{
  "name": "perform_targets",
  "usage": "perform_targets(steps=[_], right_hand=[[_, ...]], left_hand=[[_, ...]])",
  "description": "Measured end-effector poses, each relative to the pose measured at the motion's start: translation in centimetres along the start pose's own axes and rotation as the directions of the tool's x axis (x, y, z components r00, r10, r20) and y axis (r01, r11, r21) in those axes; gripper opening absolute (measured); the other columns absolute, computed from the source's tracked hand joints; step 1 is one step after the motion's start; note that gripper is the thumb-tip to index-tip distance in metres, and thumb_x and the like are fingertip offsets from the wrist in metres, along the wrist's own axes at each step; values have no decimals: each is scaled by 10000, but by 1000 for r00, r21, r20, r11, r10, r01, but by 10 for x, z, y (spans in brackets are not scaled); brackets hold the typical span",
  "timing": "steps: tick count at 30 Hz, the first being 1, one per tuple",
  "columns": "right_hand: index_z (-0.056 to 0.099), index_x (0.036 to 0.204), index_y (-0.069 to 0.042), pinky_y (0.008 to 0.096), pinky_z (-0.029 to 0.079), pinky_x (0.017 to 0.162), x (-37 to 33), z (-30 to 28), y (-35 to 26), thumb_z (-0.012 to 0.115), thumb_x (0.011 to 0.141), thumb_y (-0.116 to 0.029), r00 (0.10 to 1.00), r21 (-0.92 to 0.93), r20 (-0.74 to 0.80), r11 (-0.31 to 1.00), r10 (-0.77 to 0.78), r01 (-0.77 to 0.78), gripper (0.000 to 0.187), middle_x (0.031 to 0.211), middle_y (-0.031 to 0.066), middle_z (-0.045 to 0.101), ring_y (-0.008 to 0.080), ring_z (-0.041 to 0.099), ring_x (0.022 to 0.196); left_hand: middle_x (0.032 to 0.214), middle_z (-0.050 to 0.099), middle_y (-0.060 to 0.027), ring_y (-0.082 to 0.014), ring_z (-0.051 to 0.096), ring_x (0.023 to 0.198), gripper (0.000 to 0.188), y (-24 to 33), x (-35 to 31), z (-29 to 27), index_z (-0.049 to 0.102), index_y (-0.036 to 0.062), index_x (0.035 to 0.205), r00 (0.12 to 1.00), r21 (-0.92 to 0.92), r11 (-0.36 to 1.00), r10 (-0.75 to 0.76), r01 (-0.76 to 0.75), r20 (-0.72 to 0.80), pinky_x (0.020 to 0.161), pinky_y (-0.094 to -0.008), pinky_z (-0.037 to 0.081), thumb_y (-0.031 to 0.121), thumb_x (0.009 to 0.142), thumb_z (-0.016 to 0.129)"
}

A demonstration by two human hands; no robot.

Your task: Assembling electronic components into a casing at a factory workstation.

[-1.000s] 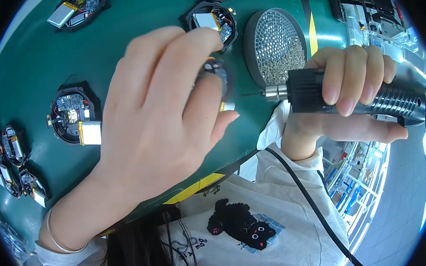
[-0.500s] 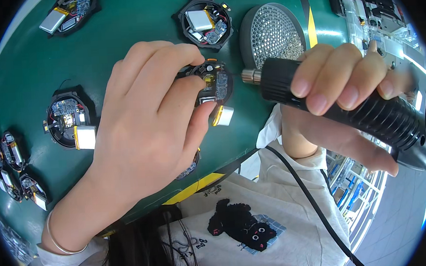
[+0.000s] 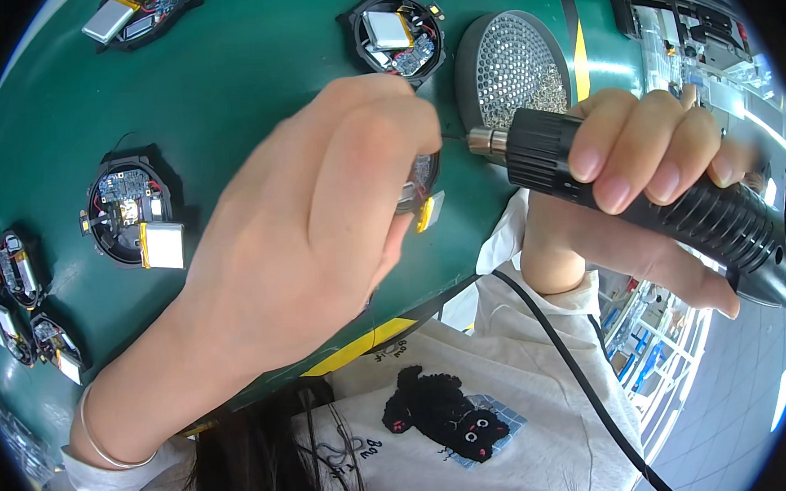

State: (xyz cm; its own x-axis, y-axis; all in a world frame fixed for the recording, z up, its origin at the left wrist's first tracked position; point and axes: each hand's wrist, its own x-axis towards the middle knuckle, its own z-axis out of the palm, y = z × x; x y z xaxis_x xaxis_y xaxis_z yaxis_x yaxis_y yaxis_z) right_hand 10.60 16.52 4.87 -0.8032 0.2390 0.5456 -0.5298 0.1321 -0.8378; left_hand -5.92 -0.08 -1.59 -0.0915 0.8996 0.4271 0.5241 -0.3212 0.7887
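My right hand (image 3: pixel 639 154) is wrapped round a black electric screwdriver (image 3: pixel 540 151), its metal collar and thin bit pointing left. The bit's end meets the curled fingertips of my left hand (image 3: pixel 319 214). Under those fingers sits a round electronic device (image 3: pixel 423 173), mostly covered; part of its circuit board shows. A small white battery with a yellow edge (image 3: pixel 430 211) sticks out at its near side. The left fingers are bent and closed, and what they pinch is hidden.
Beyond the screwdriver stands a round grey screw tray (image 3: pixel 510 63) with a perforated plate and loose screws. Other open devices lie on the green mat, one at the left (image 3: pixel 125 212) and one at the back (image 3: pixel 398 38). A black cable (image 3: pixel 567 361) hangs near my right arm.
My left hand has shifted right and rolled over, its fingers curling to the bit and covering more of the device. The screwdriver has moved slightly right.
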Motion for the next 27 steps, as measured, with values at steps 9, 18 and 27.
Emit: perform_targets(steps=[9,18,27], right_hand=[[526,944,-73,238,441,486,-2,19,21,636,637,-768,929,119,-318,964,-188,236,767,762,-9,519,105,524,578],[482,833,-101,214,458,420,5,33,12,718,651,-675,862,133,-451,938,-230,320,647,641,-33,502,86,544,495],[481,894,-44,249,495,385,9,58,14,721,784,-425,904,-68,-228,933,-360,354,463,693,22,532,131,565,495]], left_hand=[[1210,480,-258,-178,571,874,636,-1,-1,5,324,43,1185,998,-400,915,-61,57,2,660,-234,456,-196,670,612],[1193,491,-286,-194,566,855,674,-6,6,3,311,68,1196,998,-429,903,51,-31,33,638,-255,493,-198,662,622],[1182,496,-270,-182,579,849,599,-7,9,7,408,14,1109,997,-411,909,61,-70,-36,625,-262,545,-171,631,719]])
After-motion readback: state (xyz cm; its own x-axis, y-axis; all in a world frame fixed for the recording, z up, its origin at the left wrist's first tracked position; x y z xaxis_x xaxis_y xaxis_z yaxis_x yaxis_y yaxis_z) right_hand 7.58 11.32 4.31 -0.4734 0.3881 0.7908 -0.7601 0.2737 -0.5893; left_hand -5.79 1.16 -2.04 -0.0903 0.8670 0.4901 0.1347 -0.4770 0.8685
